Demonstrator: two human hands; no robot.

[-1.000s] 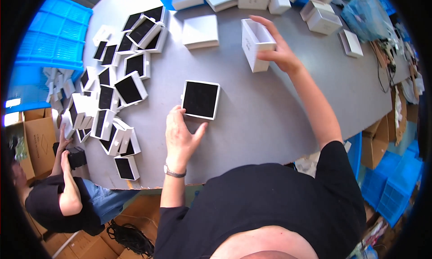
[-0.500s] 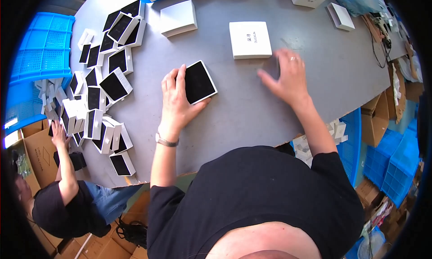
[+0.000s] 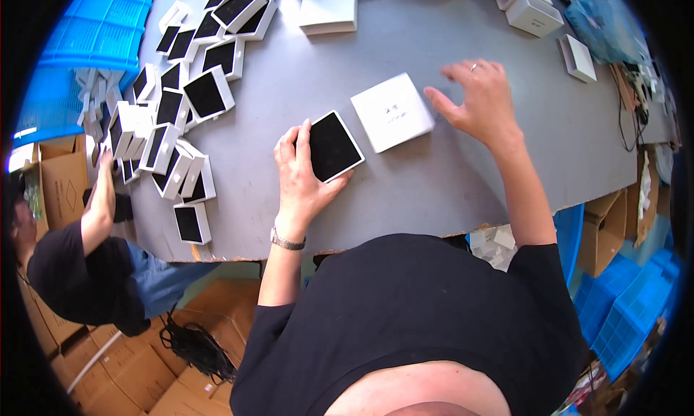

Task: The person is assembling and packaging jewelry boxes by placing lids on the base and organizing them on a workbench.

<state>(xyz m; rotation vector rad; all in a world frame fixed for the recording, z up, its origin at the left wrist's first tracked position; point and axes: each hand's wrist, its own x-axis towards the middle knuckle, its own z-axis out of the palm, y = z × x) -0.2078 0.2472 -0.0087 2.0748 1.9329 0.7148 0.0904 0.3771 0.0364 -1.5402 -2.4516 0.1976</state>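
My left hand (image 3: 303,166) grips a white box tray with a black lining (image 3: 335,147) by its left side and lower edge, the tray resting on the grey table. Just right of it lies a white square box (image 3: 392,113) with small print on top, turned at an angle. Beyond that box's right side is my right hand (image 3: 478,101), raised, with fingers and thumb apart and nothing between them. A ring is on one of its fingers. A watch circles my left wrist.
Several black-lined white box trays (image 3: 207,94) are heaped on the left of the grey table (image 3: 434,192). White boxes (image 3: 329,10) stand along the far side. A co-worker (image 3: 79,271) reaches in at left. Blue crates (image 3: 101,26) and cardboard cartons (image 3: 144,362) surround the table.
The white box has slid nearer to the tray and turned askew. My right hand is now farther from that box. The whole view has shifted.
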